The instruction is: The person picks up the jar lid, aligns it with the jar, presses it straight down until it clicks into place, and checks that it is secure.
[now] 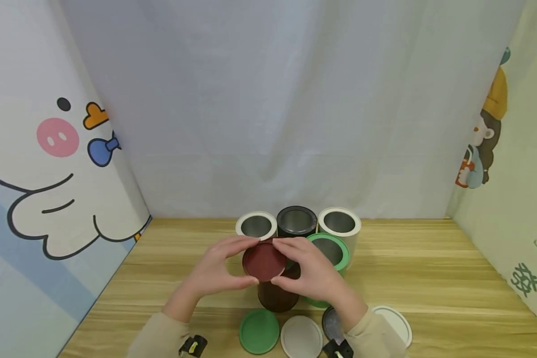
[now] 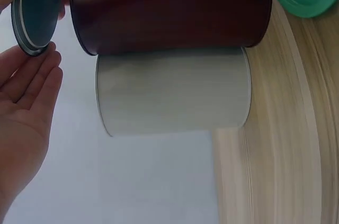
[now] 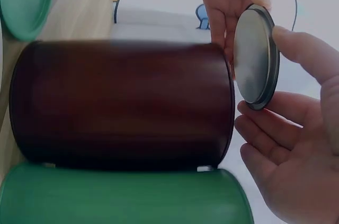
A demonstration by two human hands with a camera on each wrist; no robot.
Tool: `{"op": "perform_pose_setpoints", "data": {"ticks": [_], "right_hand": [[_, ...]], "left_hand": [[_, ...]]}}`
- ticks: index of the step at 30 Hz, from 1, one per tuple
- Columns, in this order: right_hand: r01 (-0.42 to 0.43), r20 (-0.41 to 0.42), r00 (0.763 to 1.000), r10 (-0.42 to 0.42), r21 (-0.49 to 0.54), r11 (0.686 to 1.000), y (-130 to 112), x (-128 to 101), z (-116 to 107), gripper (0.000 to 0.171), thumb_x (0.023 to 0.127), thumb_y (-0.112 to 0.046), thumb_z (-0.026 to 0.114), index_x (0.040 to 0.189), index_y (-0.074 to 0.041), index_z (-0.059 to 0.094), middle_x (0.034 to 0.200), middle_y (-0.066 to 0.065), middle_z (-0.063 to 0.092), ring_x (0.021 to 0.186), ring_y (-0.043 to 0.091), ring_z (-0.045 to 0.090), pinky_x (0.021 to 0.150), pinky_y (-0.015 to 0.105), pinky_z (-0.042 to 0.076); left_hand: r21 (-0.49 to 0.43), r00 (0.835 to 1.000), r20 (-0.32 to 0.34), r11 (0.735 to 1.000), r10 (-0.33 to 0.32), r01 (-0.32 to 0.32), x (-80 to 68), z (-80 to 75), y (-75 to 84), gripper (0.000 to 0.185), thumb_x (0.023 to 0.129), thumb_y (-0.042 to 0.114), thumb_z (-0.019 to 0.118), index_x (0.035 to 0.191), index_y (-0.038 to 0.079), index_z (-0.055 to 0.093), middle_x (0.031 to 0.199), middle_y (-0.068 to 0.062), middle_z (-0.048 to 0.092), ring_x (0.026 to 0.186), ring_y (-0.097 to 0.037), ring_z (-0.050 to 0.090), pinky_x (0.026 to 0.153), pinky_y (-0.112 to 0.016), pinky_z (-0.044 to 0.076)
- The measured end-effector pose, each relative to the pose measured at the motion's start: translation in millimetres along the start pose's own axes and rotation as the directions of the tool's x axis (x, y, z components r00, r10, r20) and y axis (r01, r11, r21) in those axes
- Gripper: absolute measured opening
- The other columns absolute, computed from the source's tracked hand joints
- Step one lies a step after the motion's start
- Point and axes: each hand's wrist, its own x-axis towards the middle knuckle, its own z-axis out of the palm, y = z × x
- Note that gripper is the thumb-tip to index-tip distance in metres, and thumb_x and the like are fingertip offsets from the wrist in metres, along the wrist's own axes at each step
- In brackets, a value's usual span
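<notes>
A round dark red lid [image 1: 264, 262] is held flat between both hands above the dark red can [image 1: 277, 298]. My left hand [image 1: 216, 265] pinches the lid's left edge between thumb and fingers. On the opposite edge, my right hand [image 1: 312, 268] grips it the same way. In the right wrist view, the lid's metallic underside [image 3: 250, 57] faces the can's top, with a gap between lid and rim. The can stands upright, and its mouth is mostly hidden by the lid and hands in the head view.
A green can [image 3: 127, 197] stands right beside the dark red one. Behind are two white cans [image 1: 352, 241] and a black can [image 1: 297, 232]. Nearer the front lie a green lid [image 1: 259, 331], a whitish lid [image 1: 302, 337], a dark lid [image 1: 332, 323] and a white lid [image 1: 400, 325].
</notes>
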Motion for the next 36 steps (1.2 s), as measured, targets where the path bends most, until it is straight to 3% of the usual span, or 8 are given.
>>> {"op": "perform_pose_setpoints", "data": {"ticks": [13,24,36], "right_hand": [[-0.055,0.025,0.998,0.057,-0.057,0.997,16,-2,-11,0.064,0.081,-0.024,0.082,0.136,0.001,0.059,0.136,0.013,0.058,0.126,0.032,0.052,0.103,0.049,0.043],[-0.07,0.069,0.995,0.074,-0.057,0.996,27,0,-13,0.063,0.085,-0.023,0.08,0.137,0.002,0.057,0.138,0.015,0.056,0.128,0.035,0.05,0.104,0.051,0.041],[-0.09,0.105,0.99,0.099,-0.087,0.992,28,1,-10,0.063,0.085,-0.024,0.079,0.137,0.003,0.057,0.138,0.015,0.057,0.128,0.035,0.05,0.105,0.049,0.042]], "left_hand": [[0.02,0.999,-0.013,0.999,0.037,-0.037,21.0,16.5,-3.2,0.07,0.068,0.025,0.092,0.13,0.005,0.066,0.128,-0.009,0.064,0.121,-0.027,0.057,0.099,-0.046,0.048],[0.04,0.998,0.052,0.998,-0.047,0.044,30.4,19.4,-5.1,0.071,0.071,0.029,0.09,0.132,0.004,0.064,0.13,-0.009,0.063,0.124,-0.028,0.054,0.101,-0.048,0.045],[0.064,0.994,0.106,0.998,-0.032,0.026,32.0,22.1,-11.3,0.072,0.072,0.03,0.089,0.133,0.001,0.062,0.129,-0.013,0.063,0.123,-0.031,0.055,0.101,-0.048,0.046]]}}
